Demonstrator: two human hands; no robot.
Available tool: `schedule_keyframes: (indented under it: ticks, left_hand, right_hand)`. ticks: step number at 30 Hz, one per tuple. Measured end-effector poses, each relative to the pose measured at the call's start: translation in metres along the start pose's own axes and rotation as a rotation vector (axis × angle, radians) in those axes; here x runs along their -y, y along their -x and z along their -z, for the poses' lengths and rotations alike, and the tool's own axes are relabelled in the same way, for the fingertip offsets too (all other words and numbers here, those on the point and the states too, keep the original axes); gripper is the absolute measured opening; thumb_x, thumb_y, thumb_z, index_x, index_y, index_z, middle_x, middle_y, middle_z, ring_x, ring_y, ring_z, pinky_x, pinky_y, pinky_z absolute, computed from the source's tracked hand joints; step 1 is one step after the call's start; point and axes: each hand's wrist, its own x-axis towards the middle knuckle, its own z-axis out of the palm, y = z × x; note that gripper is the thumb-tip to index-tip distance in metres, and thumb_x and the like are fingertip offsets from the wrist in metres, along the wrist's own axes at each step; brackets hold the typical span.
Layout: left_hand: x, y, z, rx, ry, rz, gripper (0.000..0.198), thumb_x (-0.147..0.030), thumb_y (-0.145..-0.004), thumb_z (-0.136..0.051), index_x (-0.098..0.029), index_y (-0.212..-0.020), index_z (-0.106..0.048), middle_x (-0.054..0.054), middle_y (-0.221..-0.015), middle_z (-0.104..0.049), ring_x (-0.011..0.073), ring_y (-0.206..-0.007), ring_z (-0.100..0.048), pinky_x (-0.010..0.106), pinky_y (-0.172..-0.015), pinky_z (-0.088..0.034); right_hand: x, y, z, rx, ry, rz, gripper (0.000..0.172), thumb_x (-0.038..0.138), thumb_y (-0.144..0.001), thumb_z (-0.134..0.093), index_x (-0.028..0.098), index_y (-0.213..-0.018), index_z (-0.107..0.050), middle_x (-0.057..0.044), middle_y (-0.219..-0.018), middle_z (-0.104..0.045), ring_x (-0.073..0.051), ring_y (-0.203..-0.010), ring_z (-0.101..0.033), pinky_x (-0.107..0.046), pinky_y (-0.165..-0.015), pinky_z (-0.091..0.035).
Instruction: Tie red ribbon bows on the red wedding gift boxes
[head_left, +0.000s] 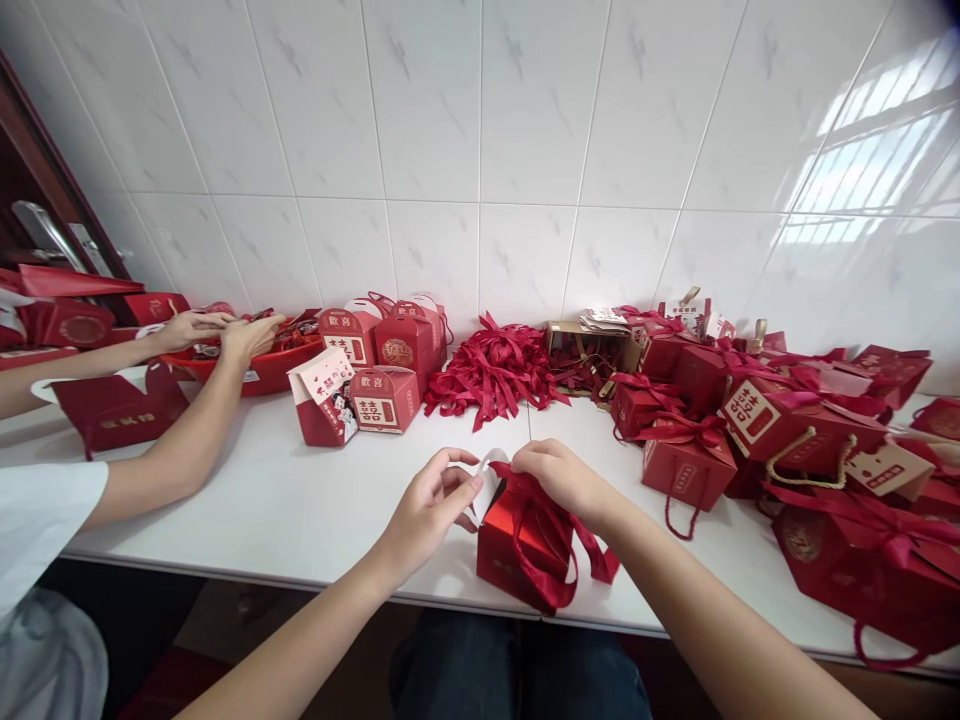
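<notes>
A small red gift box [517, 550] stands near the front edge of the white table [300, 500], right before me. A red ribbon [559, 545] is draped over it and hangs down its right side. My left hand [429, 505] pinches the box's white top flap [487, 478] from the left. My right hand [559, 475] rests on the box top, its fingers closed on the ribbon there.
A heap of loose red ribbons [491, 375] lies behind the box. Several folded boxes [375, 375] stand at centre left, and ribboned boxes [720, 440] crowd the right. On the left another person's hands [217, 332] reach into a red tray [255, 365]. A tiled wall backs the table.
</notes>
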Motion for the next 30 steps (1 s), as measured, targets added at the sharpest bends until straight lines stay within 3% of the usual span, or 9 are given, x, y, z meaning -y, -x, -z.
schedule_keyframes:
  ticks: [8, 13, 21, 23, 25, 27, 29, 30]
  left_hand:
    - [-0.001, -0.002, -0.005, 0.042, 0.023, 0.007, 0.031, -0.045, -0.082, -0.055, -0.021, -0.099, -0.045, -0.004, -0.066, -0.051, 0.0128, -0.065, -0.052, 0.026, -0.055, -0.052]
    - [-0.012, -0.014, -0.006, 0.071, -0.014, 0.003, 0.024, -0.041, -0.08, -0.058, -0.018, -0.079, -0.051, -0.002, -0.069, -0.049, 0.0119, -0.065, -0.051, 0.022, -0.052, -0.049]
    - [-0.02, -0.02, -0.002, 0.206, -0.074, 0.044, 0.023, -0.04, -0.078, -0.061, -0.017, -0.074, -0.055, -0.001, -0.074, -0.05, 0.0124, -0.071, -0.052, 0.024, -0.063, -0.048]
    - [-0.015, -0.022, 0.0, 0.224, -0.053, 0.062, 0.025, -0.041, -0.077, -0.06, -0.017, -0.073, -0.054, -0.001, -0.074, -0.05, 0.013, -0.072, -0.053, 0.025, -0.065, -0.048]
    - [-0.005, -0.026, 0.007, 0.245, -0.082, 0.102, 0.026, -0.042, -0.078, -0.057, -0.017, -0.073, -0.053, 0.0, -0.076, -0.052, 0.0148, -0.074, -0.055, 0.028, -0.067, -0.049]
    - [0.008, -0.03, 0.02, 0.222, -0.332, 0.139, 0.024, -0.04, -0.078, -0.053, -0.018, -0.068, -0.052, 0.001, -0.072, -0.054, 0.0172, -0.071, -0.056, 0.031, -0.067, -0.048]
    - [0.021, -0.034, 0.037, 0.102, -0.752, 0.137, 0.021, -0.034, -0.073, -0.055, -0.018, -0.059, -0.051, 0.002, -0.065, -0.053, 0.0207, -0.069, -0.055, 0.034, -0.066, -0.045]
    - [0.025, -0.035, 0.046, 0.035, -0.86, 0.127, 0.019, -0.029, -0.068, -0.057, -0.019, -0.055, -0.049, 0.004, -0.064, -0.052, 0.0241, -0.073, -0.055, 0.036, -0.069, -0.043]
  right_hand:
    - [-0.001, -0.002, 0.0, 0.084, 0.086, 0.017, 0.017, 0.027, -0.068, -0.045, 0.019, -0.053, -0.042, 0.005, -0.049, -0.033, -0.01, -0.049, -0.03, -0.025, -0.047, -0.025]
    - [-0.001, -0.003, 0.002, 0.151, 0.101, 0.059, 0.019, 0.028, -0.069, -0.044, 0.019, -0.052, -0.041, 0.006, -0.05, -0.032, -0.009, -0.048, -0.029, -0.024, -0.047, -0.025]
    - [-0.005, -0.005, 0.003, 0.144, 0.176, 0.089, 0.021, 0.029, -0.074, -0.044, 0.019, -0.055, -0.045, 0.005, -0.054, -0.038, -0.01, -0.05, -0.034, -0.025, -0.049, -0.03]
    - [-0.005, -0.003, 0.004, 0.056, 0.229, 0.122, 0.024, 0.031, -0.078, -0.044, 0.018, -0.058, -0.05, 0.001, -0.063, -0.049, -0.013, -0.059, -0.045, -0.026, -0.057, -0.036]
    - [-0.007, 0.004, 0.01, -0.122, 0.285, 0.181, 0.028, 0.036, -0.083, -0.042, 0.018, -0.068, -0.058, -0.005, -0.083, -0.058, -0.019, -0.079, -0.054, -0.031, -0.074, -0.04]
    - [-0.013, 0.015, 0.019, -0.314, 0.339, 0.248, 0.03, 0.039, -0.086, -0.041, 0.019, -0.082, -0.062, -0.008, -0.1, -0.059, -0.023, -0.097, -0.053, -0.036, -0.089, -0.036]
    - [-0.023, 0.029, 0.028, -0.414, 0.385, 0.263, 0.029, 0.041, -0.088, -0.042, 0.02, -0.09, -0.062, -0.008, -0.104, -0.059, -0.024, -0.102, -0.053, -0.039, -0.093, -0.035]
    - [-0.03, 0.036, 0.032, -0.433, 0.399, 0.25, 0.029, 0.043, -0.088, -0.043, 0.02, -0.092, -0.061, -0.008, -0.103, -0.06, -0.024, -0.101, -0.053, -0.039, -0.092, -0.037]
